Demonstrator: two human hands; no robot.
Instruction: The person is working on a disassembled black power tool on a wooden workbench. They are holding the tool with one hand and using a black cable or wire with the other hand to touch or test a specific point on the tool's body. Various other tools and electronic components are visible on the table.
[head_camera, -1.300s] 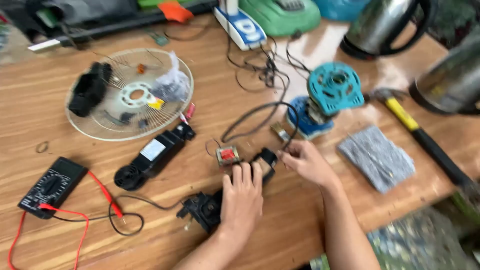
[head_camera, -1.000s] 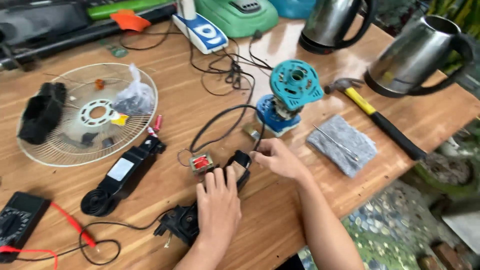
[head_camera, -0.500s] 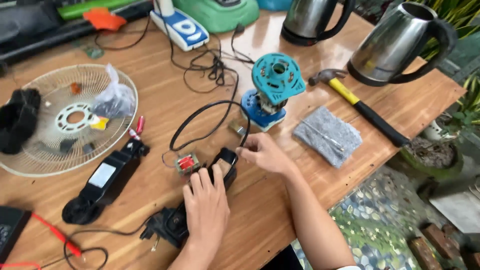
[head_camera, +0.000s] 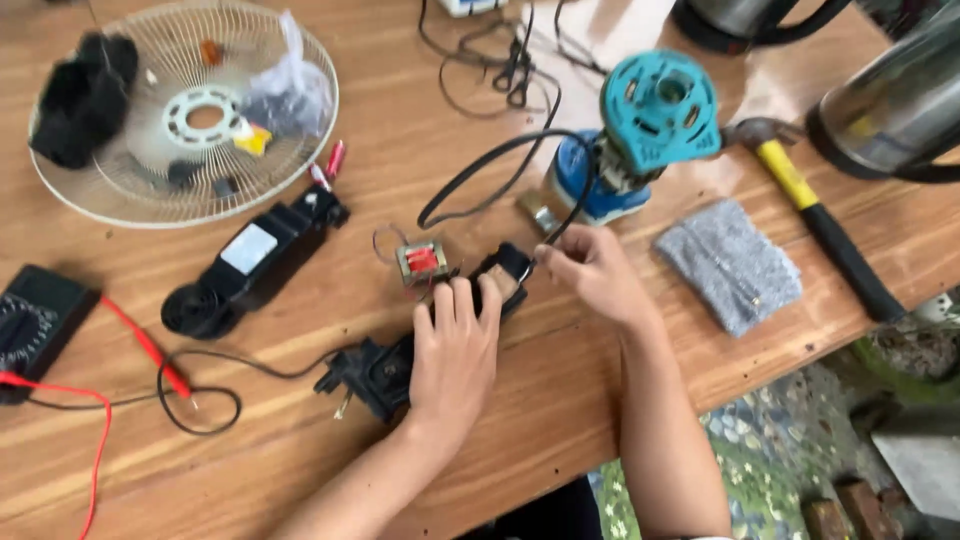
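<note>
Your left hand (head_camera: 455, 350) lies flat on the black plastic housing (head_camera: 385, 372), fingers together and pressing it to the wooden table (head_camera: 420, 180); same hold as a second ago. Your right hand (head_camera: 592, 270) has its fingertips pinched narrow at the far end of that housing, right where the black cable (head_camera: 470, 170) comes in. Can't tell whether you're gripping the cable itself or the housing's edge.

What changed: mostly your head, not your hands. The view has dropped in closer, so the kettles and the green box at the back have slid out of the top of the frame, and the multimeter (head_camera: 35, 315) with its red leads is back in view at the left edge. The work itself hasn't moved on the table.

Read: you're mid-adjustment at the cable end, nothing released yet.

Around it:
- small red-and-grey transformer (head_camera: 421, 261) just beside your left fingertips, apart from the housing
- second black casing (head_camera: 255, 265) to the left
- teal and blue power tool (head_camera: 640, 130) just beyond your right hand
- grey cloth (head_camera: 728, 262) and yellow-handled hammer (head_camera: 815, 215) to the right
- fan grille (head_camera: 185, 110) with loose bits on it, well apart
</note>
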